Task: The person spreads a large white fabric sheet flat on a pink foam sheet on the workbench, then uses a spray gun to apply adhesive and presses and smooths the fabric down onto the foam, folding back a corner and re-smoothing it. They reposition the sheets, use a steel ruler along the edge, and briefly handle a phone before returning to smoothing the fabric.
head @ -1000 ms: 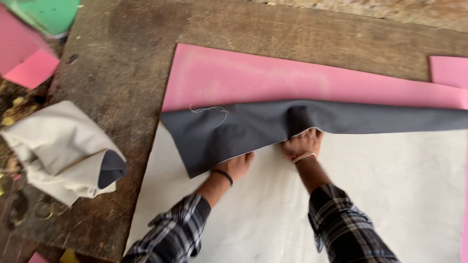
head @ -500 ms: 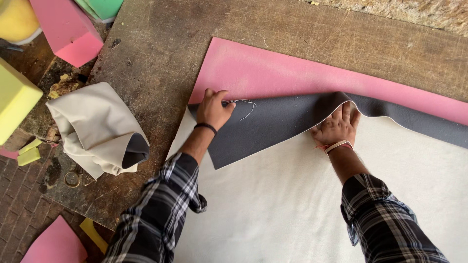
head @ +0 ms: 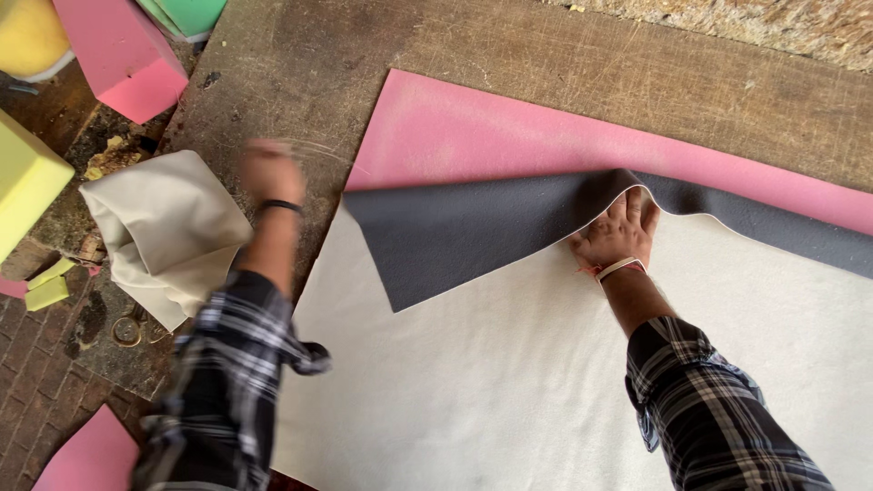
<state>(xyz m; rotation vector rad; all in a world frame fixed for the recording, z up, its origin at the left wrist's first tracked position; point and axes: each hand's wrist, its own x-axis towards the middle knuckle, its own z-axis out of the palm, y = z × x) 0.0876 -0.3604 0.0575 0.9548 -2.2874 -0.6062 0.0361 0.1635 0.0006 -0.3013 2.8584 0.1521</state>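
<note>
A large cream sheet (head: 546, 382) lies flat on a worn wooden table (head: 509, 55), its long axis running from lower left to upper right across the view. Its far edge is folded back toward the person, exposing a dark grey underside (head: 473, 236) as a long band; the band's free corner points down and to the left, ending in a sharp tip near the sheet's left margin. Beyond the fold, a pink foam sheet (head: 509, 136) lies beneath, parallel to the same long axis.

The right hand (head: 618, 238) rests palm down on the cream sheet at the fold line. Its fingers (head: 637, 211) are loosely spread and extended, the tips tucked under the raised grey hump of the fold, touching the material there; nothing is pinched. A light band circles the wrist just behind the hand.

The left hand (head: 270, 171) is blurred above the bare table, left of the grey corner and apart from the sheet. Whether its fingers are curled or spread cannot be told; nothing visible is held. A dark band sits at the wrist.

Just left of the left hand lies a bundled cream cloth (head: 164, 232). Farther beyond those fingers, off the table edge, stand a pink foam block (head: 118, 59), a green foam block (head: 186, 14), and a yellow foam block (head: 27, 182).
</note>
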